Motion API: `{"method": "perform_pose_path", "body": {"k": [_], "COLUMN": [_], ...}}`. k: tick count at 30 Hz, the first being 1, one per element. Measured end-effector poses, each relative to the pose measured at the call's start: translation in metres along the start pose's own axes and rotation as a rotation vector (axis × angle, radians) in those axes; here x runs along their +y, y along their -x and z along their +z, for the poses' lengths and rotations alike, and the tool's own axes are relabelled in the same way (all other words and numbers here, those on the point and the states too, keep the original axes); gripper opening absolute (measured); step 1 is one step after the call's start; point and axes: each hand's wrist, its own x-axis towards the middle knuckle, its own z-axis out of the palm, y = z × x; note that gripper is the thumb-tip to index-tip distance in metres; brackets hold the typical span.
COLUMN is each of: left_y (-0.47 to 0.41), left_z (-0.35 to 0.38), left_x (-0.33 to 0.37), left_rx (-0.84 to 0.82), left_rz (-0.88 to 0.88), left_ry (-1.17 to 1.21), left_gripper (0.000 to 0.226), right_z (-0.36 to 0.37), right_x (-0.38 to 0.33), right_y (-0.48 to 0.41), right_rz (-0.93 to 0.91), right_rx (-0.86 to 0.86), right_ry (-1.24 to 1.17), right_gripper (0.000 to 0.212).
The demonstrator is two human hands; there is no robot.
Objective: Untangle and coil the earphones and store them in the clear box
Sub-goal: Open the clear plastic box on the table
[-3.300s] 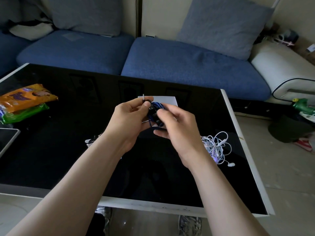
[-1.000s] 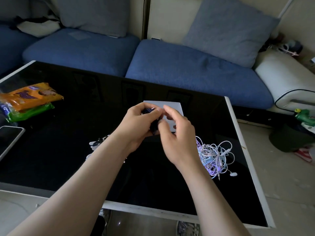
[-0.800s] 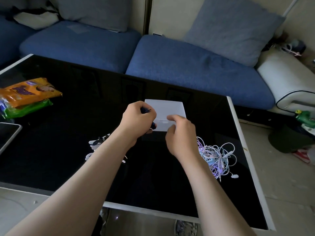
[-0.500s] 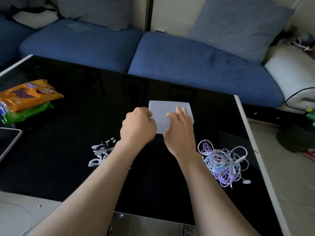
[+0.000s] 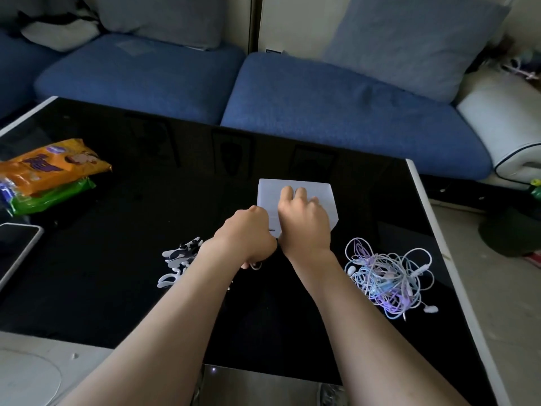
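The clear box (image 5: 325,190) lies on the black glass table (image 5: 117,259), just beyond both hands. My right hand (image 5: 304,222) rests on its lid with the fingers laid across the top; the thumb is hidden. My left hand (image 5: 247,237) is a fist right beside it at the box's near left corner. It grips the coiled dark blue earphones (image 5: 255,265), of which only a small bit shows under the fist. A tangle of white and purple earphones (image 5: 386,276) lies on the table to the right of my right wrist.
Black-and-white pieces (image 5: 178,259) lie left of my left forearm. Orange and green snack packs (image 5: 49,174) and a phone (image 5: 14,250) sit at the table's left side. A blue sofa (image 5: 322,112) runs behind the table; the table's white edge (image 5: 433,238) is at the right.
Both hands came down from in front of me to the box. My right hand let go of the dark earphones and settled on the lid; my left hand closed round the coil.
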Motion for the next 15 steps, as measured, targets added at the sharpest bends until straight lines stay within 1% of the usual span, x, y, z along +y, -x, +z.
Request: {"method": "perform_pose_path", "body": {"k": [4,7,9,11,12,15], "left_y": [0.001,-0.001,-0.002,-0.003,-0.003,-0.003], "left_z": [-0.004,-0.007,-0.009,-0.011,-0.011,-0.007], "left_x": [-0.001,-0.006,-0.011,-0.014,-0.015,-0.015], "left_rx": [-0.075,-0.088,-0.062,-0.036,-0.034,-0.025], "left_rz": [-0.024,-0.05,-0.068,-0.072,-0.072,-0.065], "left_ry": [0.083,0.173,0.218,0.243,0.248,0.234], "left_gripper": [0.015,0.015,0.018,0.026,0.027,0.019], "right_z": [0.0,-0.03,-0.04,-0.051,-0.056,-0.064], "right_x": [-0.006,-0.002,0.009,0.02,0.024,0.031], "right_y": [0.0,0.002,0.003,0.002,0.002,0.001], "right_rz": [-0.019,-0.022,-0.087,-0.077,-0.064,-0.058], "right_rx": [-0.107,-0.156,-0.201,-0.219,-0.203,-0.175], "right_ry": [0.052,0.103,0.027,-0.038,-0.06,-0.142], "right_gripper": [0.044,0.055,0.048,0.043,0.045,0.049]}}
